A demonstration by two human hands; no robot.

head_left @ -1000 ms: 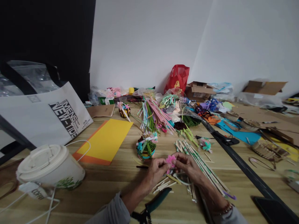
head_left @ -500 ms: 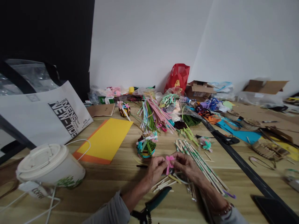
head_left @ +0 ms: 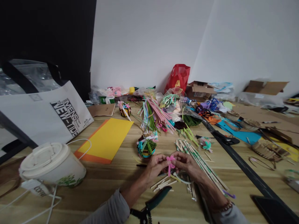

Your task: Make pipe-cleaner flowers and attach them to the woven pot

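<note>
A small pink pipe-cleaner flower [head_left: 171, 161] with a short stem hanging down is pinched between both my hands. My left hand [head_left: 157, 166] grips its left petals with thumb and fingers. From the other side, my right hand [head_left: 185, 164] pinches the right petals. Just beyond my hands stands a little pot covered in coloured pipe cleaners [head_left: 146, 146]. Below them lie short cut sticks [head_left: 162, 183] and dark-handled pliers [head_left: 155, 202]. Long wrapped sticks [head_left: 201, 165] lie in a bundle beside my right forearm.
A lidded paper cup [head_left: 52, 165] and a white tote bag [head_left: 39, 115] stand at left, near yellow paper [head_left: 112, 133]. Bundled pipe cleaners [head_left: 156, 115] lie at the back centre. To the right are a black strap [head_left: 243, 165], blue card [head_left: 235, 132] and woven baskets [head_left: 268, 149].
Between my fingers the pink flower has turned slightly, its petals now more spread and facing me. Both hands have shifted a little to the right and hold the flower as before.
</note>
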